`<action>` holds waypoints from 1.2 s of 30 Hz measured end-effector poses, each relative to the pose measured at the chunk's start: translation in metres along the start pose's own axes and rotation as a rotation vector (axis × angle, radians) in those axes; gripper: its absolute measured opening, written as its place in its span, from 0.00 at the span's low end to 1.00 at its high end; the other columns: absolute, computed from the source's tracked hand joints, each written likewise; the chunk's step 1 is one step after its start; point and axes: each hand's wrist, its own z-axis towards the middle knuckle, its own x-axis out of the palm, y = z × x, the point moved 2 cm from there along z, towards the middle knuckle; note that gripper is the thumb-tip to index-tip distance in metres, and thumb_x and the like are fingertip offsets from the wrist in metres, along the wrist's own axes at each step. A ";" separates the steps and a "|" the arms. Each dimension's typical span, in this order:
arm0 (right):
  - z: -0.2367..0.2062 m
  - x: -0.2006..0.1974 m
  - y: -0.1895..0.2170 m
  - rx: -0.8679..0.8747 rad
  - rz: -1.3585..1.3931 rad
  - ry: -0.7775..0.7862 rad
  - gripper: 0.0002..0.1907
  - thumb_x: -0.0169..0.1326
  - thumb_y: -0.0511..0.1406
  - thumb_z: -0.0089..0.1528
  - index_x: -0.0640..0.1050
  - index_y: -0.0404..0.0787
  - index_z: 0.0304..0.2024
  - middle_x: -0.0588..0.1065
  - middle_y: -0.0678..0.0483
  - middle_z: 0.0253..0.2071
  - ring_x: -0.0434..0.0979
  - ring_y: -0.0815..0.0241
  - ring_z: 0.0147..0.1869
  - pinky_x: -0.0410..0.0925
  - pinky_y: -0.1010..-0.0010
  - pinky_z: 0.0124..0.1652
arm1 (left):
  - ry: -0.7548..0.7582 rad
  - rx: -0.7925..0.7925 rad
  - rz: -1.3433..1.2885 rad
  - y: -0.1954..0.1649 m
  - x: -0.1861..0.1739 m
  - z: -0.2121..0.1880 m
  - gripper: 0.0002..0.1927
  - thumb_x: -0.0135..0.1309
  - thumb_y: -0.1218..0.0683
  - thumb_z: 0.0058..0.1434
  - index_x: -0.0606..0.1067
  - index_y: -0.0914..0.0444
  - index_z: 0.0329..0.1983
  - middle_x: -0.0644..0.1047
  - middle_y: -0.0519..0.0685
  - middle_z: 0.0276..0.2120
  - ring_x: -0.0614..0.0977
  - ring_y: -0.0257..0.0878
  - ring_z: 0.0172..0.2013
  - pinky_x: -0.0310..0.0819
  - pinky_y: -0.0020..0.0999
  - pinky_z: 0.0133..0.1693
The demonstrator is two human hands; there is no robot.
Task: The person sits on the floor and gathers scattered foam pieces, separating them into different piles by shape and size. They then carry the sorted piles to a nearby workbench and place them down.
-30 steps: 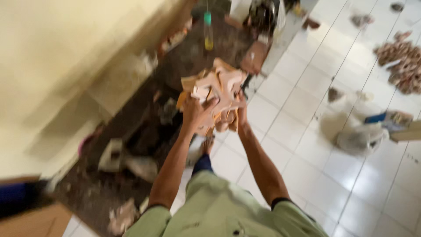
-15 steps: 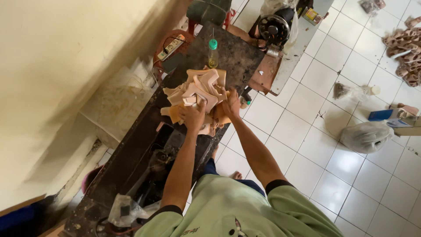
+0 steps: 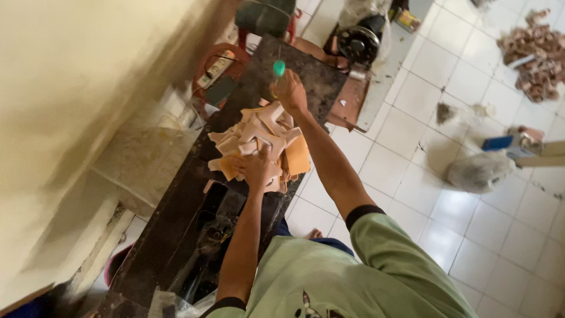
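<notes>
Head view: left hand point(image 3: 257, 169) presses tan cutouts point(image 3: 259, 138); right hand point(image 3: 289, 91) grips green-capped bottle point(image 3: 278, 70).

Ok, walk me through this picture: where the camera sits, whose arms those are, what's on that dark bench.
The camera sits on the person's head and looks down, so both bare arms are their own. The left hand presses on a pile of tan cut pieces, probably leather or board, lying on a dark, worn workbench. The right hand reaches past the pile to a small bottle with a green cap; whether it grips it is unclear. Beyond the bench stands a sewing machine. The floor is white tile.
</notes>
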 end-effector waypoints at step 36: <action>-0.061 -0.041 -0.058 0.434 0.049 -0.154 0.50 0.57 0.61 0.62 0.58 0.37 0.74 0.61 0.32 0.68 0.67 0.34 0.69 0.69 0.50 0.61 | 0.124 0.008 -0.286 -0.104 -0.062 0.043 0.58 0.41 0.23 0.59 0.44 0.68 0.77 0.46 0.67 0.75 0.53 0.65 0.73 0.58 0.66 0.64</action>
